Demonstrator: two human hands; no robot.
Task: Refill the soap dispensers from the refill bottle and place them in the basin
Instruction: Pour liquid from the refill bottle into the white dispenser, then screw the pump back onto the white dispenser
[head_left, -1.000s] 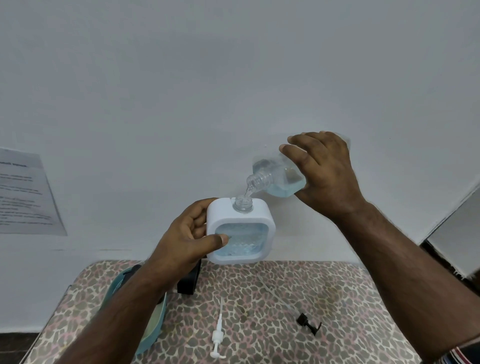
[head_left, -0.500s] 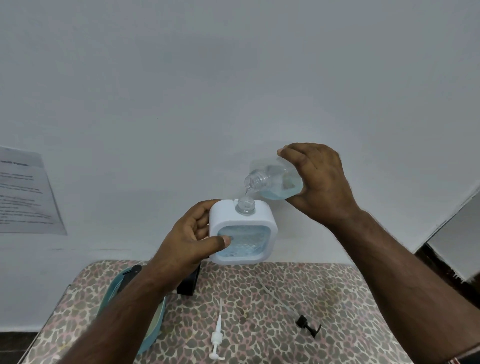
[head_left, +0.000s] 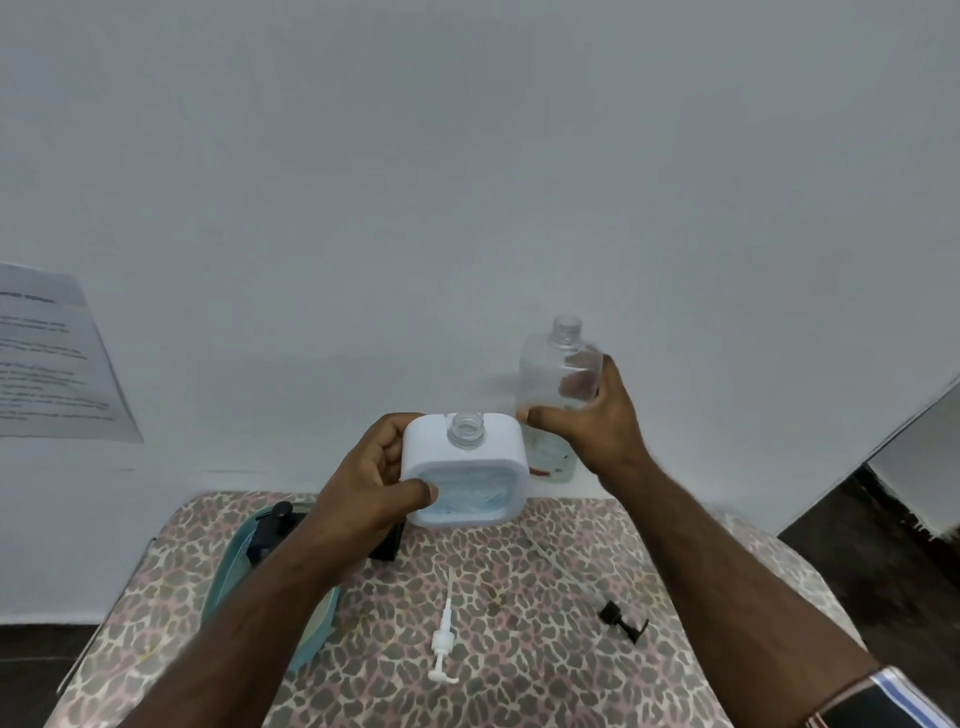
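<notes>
One white soap dispenser (head_left: 464, 462), gripped in the left hand (head_left: 370, 486) above the teal basin (head_left: 228, 577), looks filled but uncapped, its white pump (head_left: 442, 631) lying right of the basin, while the right hand (head_left: 589, 431) clasps the upright refill bottle (head_left: 558, 374).

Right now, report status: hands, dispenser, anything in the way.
Left hand grips white soap dispenser, neck open. Right hand holds refill bottle upright, uncapped. White pump and black pump lie loose on table.
</notes>
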